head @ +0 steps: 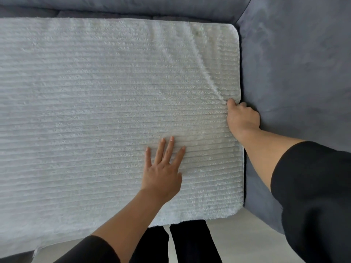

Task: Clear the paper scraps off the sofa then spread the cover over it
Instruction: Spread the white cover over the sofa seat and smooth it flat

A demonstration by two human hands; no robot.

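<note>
A white ribbed fluffy cover [106, 103] lies spread over the seat of the grey sofa [296, 69], reaching from the backrest to the front edge. My left hand [163, 169] lies flat on the cover, fingers apart, near its right front part. My right hand [241, 116] pinches the cover's right edge beside the armrest, and a crease runs from the grip up toward the far right corner. I see no paper scraps.
The sofa's backrest [133, 6] runs along the top and its armrest fills the right side. Pale floor [237, 240] shows below the seat's front edge, with my dark-trousered legs [190, 242] standing against it.
</note>
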